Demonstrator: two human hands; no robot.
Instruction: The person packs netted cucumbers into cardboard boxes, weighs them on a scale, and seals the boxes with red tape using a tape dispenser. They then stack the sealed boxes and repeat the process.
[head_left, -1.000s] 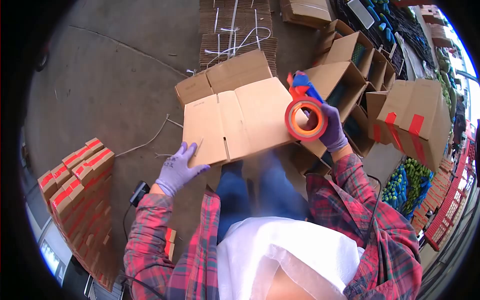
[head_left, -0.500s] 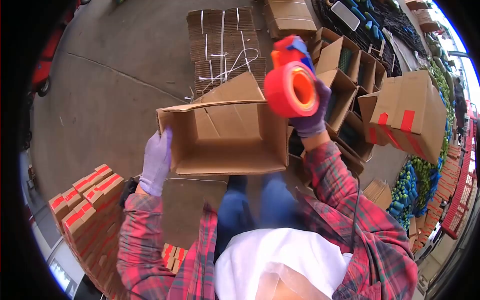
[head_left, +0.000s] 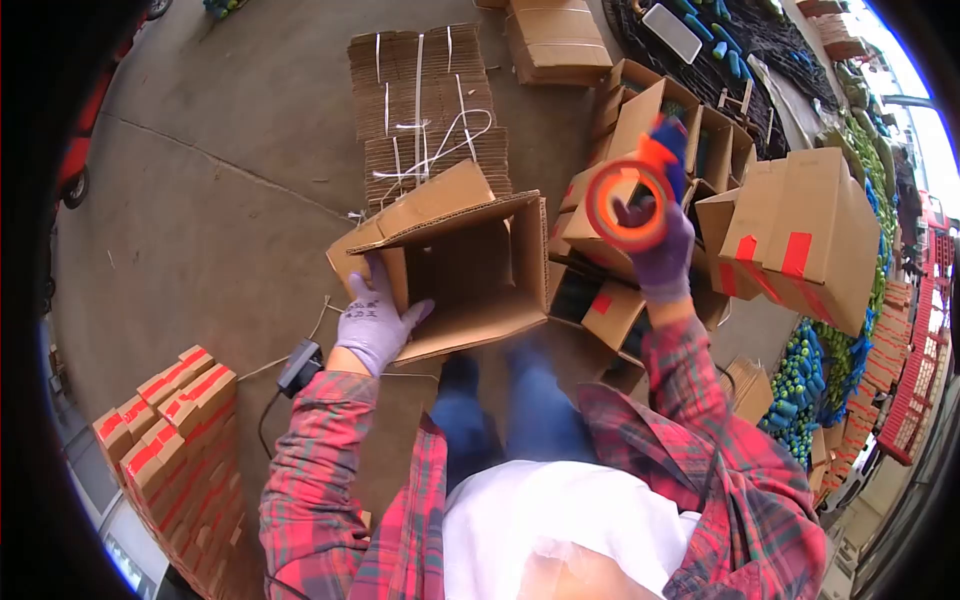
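Note:
My left hand (head_left: 374,322), in a light purple glove, grips the near left side of an open cardboard box (head_left: 470,335). The box is tilted, its opening facing me, with a flap standing out behind it. On the right, my right hand (head_left: 664,255), gloved in darker purple, is closed on a tape dispenser (head_left: 668,150) with a roll of red tape (head_left: 600,205). The dispenser is held up to the right of the box, apart from it.
Tied flat cardboard (head_left: 425,90) lies beyond the box. Open cartons (head_left: 640,130) stand at the right, beside a red-taped carton (head_left: 800,230). Red-taped folded cartons (head_left: 170,420) are stacked at the lower left. Blue-wrapped green produce (head_left: 800,375) lies far right.
The box has turned and tilted, and a flap shows folded at its left side. My left hand has shifted right onto that side. The tape dispenser has moved right and down, away from the box.

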